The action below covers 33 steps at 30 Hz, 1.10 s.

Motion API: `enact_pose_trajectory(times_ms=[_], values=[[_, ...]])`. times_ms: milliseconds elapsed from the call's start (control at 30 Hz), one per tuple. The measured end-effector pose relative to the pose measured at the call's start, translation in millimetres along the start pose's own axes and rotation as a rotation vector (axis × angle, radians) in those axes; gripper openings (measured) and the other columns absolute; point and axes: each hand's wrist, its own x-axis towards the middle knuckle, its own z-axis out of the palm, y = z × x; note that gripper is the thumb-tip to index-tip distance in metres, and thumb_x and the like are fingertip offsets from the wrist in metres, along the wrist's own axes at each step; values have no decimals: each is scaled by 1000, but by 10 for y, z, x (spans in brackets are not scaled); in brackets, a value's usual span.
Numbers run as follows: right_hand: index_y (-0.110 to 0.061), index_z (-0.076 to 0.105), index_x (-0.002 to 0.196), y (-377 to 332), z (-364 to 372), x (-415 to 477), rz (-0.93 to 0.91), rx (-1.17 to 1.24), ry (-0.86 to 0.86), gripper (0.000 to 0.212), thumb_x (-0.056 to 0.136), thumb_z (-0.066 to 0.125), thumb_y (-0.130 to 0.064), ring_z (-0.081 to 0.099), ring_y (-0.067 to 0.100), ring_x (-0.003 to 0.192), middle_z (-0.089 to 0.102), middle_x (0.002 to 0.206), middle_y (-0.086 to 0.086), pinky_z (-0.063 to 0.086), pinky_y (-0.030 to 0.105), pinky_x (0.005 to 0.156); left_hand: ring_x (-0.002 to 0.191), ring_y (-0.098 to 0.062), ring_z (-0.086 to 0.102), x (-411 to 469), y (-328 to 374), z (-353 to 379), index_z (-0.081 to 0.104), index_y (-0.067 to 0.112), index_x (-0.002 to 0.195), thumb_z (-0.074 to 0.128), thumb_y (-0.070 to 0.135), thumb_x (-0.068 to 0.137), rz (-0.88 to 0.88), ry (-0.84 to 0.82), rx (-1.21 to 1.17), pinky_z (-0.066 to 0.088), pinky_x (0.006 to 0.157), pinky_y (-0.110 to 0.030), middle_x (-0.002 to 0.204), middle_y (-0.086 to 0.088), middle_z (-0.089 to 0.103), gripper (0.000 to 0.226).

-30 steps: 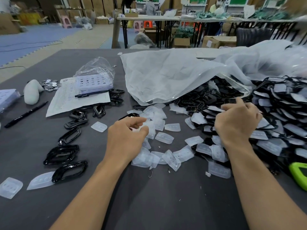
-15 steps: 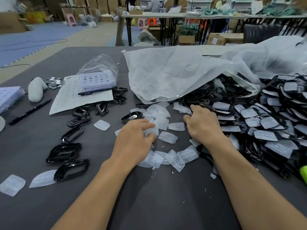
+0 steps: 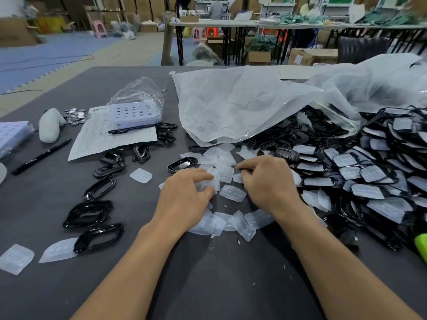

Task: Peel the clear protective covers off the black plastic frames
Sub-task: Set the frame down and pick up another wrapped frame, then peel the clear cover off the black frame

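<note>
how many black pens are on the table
2. One pen lies on the bare table at the left; the second pen rests on the paper sheet in front of the lilac tray. Others may be hidden under the plastic bag.
</note>
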Motion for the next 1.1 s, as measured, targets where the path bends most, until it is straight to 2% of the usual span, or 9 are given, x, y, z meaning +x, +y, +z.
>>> enact_pose_trajectory(times_ms=[167, 300, 400, 500, 600, 733, 867, 933, 1100], values=[[-27, 81, 107, -136, 103, -67, -58, 109, -99, 22, 97, 63, -19, 70, 14, 95, 79, 102, -6, 56, 35, 90, 119, -8, 61, 16, 10, -72, 81, 30, 106, 67, 15, 89, 16, 175, -30, 42, 103, -24, 119, 13, 73, 26], [-27, 80, 102, -158, 112, -85, -80, 199, -63, 20, 98, 63, -19, 68, 8, 84, 77, 89, -9, 55, 32, 83, 117, -25, 60, 27, -49, -326, 79, 21, 115, 54, 3, 85, 48, 335, 202, 39, 109, -36, 115, -2, 75, 43], [-28, 78, 92, -193, 160, -134, -61, 296, -87, 18, 96, 64, -17, 68, 6, 70, 74, 73, -8, 55, 28, 70, 124, -23, 58, 4, -120, -652, 77, 26, 119, 64, 1, 80, -59, 303, 476, 28, 114, -34, 122, -3, 73, 48], [-29, 75, 87, -213, 197, -173, -40, 369, -111, 20, 96, 64, -15, 71, 17, 66, 74, 70, -6, 60, 39, 69, 110, -26, 66, -47, -274, -1079, 76, 36, 107, 63, 10, 86, -313, 155, 696, 40, 91, -34, 115, -2, 75, 36], [-31, 69, 84, -212, 191, -188, -25, 456, -92, 25, 98, 61, -13, 70, 15, 57, 73, 66, -7, 62, 43, 61, 103, -28, 66, -187, -444, -1339, 74, 40, 103, 56, 3, 85, -470, -62, 593, 52, 85, -33, 117, -1, 74, 44], [-29, 63, 83, -215, 176, -203, 27, 527, -79, 26, 99, 58, -9, 74, 15, 62, 75, 69, -2, 64, 47, 67, 113, -27, 63, -298, -536, -1366, 72, 36, 112, 52, -6, 85, -404, -145, 568, 52, 93, -34, 126, 1, 70, 54], [-25, 63, 82, -232, 141, -221, 40, 569, -78, 23, 98, 59, -8, 72, 14, 60, 74, 70, -3, 63, 29, 62, 95, -25, 65, -238, -533, -1368, 65, 35, 74, 66, -2, 82, -336, -21, 547, 54, 85, -37, 109, 3, 71, 38], [-26, 66, 81, -241, 125, -230, 13, 515, -68, 20, 95, 65, -13, 69, 8, 58, 74, 69, -9, 52, 13, 55, 100, -25, 67, -196, -473, -1334, 66, 35, 72, 73, 3, 80, -277, 88, 483, 55, 90, -40, 114, 8, 70, 34], [-29, 72, 71, -255, 134, -243, -13, 424, -162, 21, 87, 74, -16, 55, 3, 46, 69, 58, -6, 41, 11, 48, 86, -6, 73, -27, -342, -1105, 79, 38, 89, 73, 8, 82, -215, 209, 128, 59, 88, -32, 87, 17, 77, 31]])
